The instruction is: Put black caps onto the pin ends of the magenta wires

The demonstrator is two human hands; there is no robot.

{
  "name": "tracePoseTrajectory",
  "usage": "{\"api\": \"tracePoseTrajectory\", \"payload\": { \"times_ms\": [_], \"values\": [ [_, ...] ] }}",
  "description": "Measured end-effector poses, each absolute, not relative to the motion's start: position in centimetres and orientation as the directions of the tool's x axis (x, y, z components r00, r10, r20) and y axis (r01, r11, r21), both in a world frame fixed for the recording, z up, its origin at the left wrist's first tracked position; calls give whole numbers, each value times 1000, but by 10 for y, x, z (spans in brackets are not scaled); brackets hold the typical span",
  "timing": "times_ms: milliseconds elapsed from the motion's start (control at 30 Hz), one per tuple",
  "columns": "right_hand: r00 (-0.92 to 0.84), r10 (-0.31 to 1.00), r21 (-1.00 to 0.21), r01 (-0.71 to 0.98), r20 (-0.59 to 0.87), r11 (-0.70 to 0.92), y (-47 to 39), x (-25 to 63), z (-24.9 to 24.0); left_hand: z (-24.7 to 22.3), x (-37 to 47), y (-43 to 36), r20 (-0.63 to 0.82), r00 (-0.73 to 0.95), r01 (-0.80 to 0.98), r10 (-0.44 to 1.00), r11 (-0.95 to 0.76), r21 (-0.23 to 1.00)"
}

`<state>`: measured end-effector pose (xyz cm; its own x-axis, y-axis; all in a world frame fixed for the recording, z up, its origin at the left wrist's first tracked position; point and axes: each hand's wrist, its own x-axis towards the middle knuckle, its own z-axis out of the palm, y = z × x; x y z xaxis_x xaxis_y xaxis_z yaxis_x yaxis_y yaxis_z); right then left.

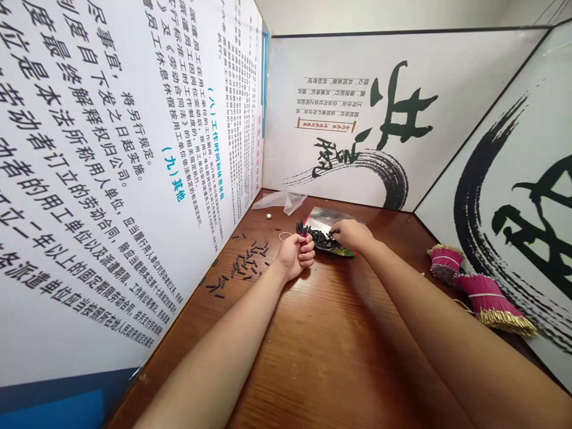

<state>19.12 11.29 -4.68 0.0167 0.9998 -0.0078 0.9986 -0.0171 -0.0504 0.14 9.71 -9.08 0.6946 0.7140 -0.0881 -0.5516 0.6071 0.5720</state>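
Presumably for short reach, the left hand (295,257) encloses a small pink bundle (304,230), black ends up, just beside the loose black pieces (322,240) heaped on a pouch (320,217), where the right hand (353,235) has its fingertips, their grip too small to tell.

Pink strands (304,233) part-hidden in left hand (297,257)

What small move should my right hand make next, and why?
Probably pinch one tube from the pile of black tubes: your right hand has its fingertips at the pile's edge, while your left hand grips a bunch of pink wires with black tips.
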Motion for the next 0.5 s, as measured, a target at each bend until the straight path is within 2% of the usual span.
{"api": "tracePoseTrajectory", "payload": {
  "times_ms": [167,367,433,500],
  "values": [
    [-3,1000,-26,1000,-9,3,110,191,-45,-91,2,97,-88,698,-542,711,604,584],
    [-31,998,-48,998,62,34,107,187,-46,-90,4,95,-93,685,-537,723,587,606],
    [-75,984,-111,989,163,94,103,185,-46,-90,4,95,-99,676,-532,730,577,620],
    [-92,939,-250,951,330,181,95,181,-49,-90,6,94,-106,674,-515,731,568,642]
  ]
}}
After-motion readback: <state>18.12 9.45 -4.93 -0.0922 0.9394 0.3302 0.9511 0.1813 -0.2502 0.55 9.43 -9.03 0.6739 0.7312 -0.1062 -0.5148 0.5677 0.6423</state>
